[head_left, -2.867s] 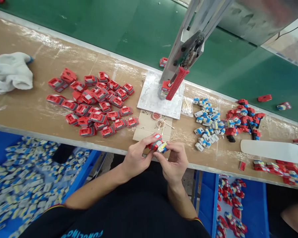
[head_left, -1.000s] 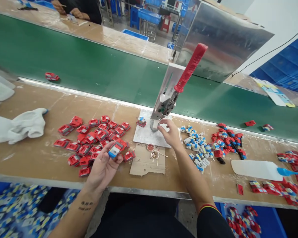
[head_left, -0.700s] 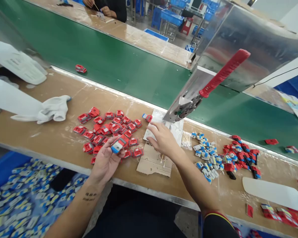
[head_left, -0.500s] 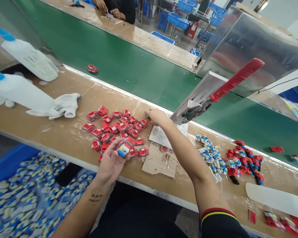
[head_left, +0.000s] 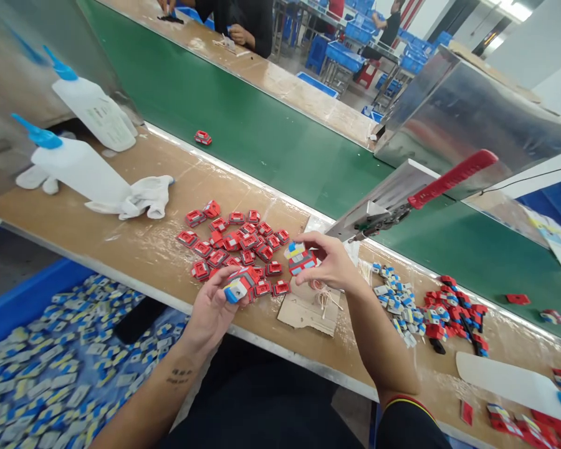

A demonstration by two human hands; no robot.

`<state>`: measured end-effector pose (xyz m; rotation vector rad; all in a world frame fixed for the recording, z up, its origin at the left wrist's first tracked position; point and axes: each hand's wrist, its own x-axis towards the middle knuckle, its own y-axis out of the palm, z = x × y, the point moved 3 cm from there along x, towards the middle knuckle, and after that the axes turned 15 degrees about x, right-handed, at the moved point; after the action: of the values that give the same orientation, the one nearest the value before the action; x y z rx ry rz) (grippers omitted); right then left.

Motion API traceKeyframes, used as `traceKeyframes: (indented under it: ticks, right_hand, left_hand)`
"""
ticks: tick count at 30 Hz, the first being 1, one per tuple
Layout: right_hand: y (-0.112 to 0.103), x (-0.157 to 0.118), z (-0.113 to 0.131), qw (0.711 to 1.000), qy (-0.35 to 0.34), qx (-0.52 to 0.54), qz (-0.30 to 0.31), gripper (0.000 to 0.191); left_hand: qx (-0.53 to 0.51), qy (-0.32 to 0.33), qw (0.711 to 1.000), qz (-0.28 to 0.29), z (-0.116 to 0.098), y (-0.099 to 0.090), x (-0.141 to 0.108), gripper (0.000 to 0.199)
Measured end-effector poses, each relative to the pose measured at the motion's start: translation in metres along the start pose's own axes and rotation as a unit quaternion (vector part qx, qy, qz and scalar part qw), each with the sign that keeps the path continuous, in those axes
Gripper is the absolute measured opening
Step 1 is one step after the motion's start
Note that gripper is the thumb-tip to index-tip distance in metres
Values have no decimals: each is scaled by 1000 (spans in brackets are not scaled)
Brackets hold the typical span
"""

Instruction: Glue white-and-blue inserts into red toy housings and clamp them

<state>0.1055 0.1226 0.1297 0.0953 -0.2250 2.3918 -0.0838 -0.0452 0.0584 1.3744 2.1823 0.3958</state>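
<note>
My left hand [head_left: 211, 308] is closed on a small toy vehicle [head_left: 241, 284], red with a blue and white end, above the front of the table. To its right, my right hand [head_left: 330, 262] grips a second toy vehicle [head_left: 301, 259] of the same colours between thumb and fingers. The two toys are apart. Beneath and behind my left hand lies a loose group of red toy bodies [head_left: 231, 241]. A torn piece of cardboard [head_left: 303, 315] with thin sticks [head_left: 326, 298] on it lies below my right hand.
A metal clamp press with a red handle [head_left: 453, 179] stands right of my right hand. Blue and white parts [head_left: 397, 299] and red parts [head_left: 453, 312] lie further right. White bottles [head_left: 81, 165] and a glove [head_left: 152, 194] are left. Behind runs a green belt [head_left: 280, 137]; a person's hand [head_left: 240, 35] is beyond.
My right hand has come back from the far table edge toward my left hand, and a toy vehicle now shows in it. My left hand still holds its toy. The whole view has shifted.
</note>
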Motion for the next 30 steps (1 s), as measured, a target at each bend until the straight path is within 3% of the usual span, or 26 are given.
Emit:
traceKeyframes:
  ticks: [6,14,17,20,22,24,27,30]
  right_hand:
    - [-2,-64,24,993,-30,63,-96,87]
    - [-27,-133,33,984,-93,45,-142,76]
    - [-52,-163,16,979,-74,32,-184,78]
    - [-98,-182,-13,961,-2,-38,-274,70]
    - [-135,-178,-36,941,57,-85,-321,66]
    - [-170,-156,-59,929,94,-116,-338,59]
    - [-211,-101,-88,914,129,-169,-345,45]
    - [-237,-50,-107,894,153,-227,-354,39]
  left_hand:
    - [35,4,999,26,3,15,-14,65]
    - [69,15,997,16,11,39,-23,68]
    - [81,25,996,3,12,43,-20,68]
    - [90,20,996,4,15,43,-11,65]
    - [95,8,995,5,19,45,-3,65]
    - [102,-1,995,4,24,49,5,65]
    - [111,2,994,-4,29,58,14,65]
    - [112,11,993,-22,33,60,20,66]
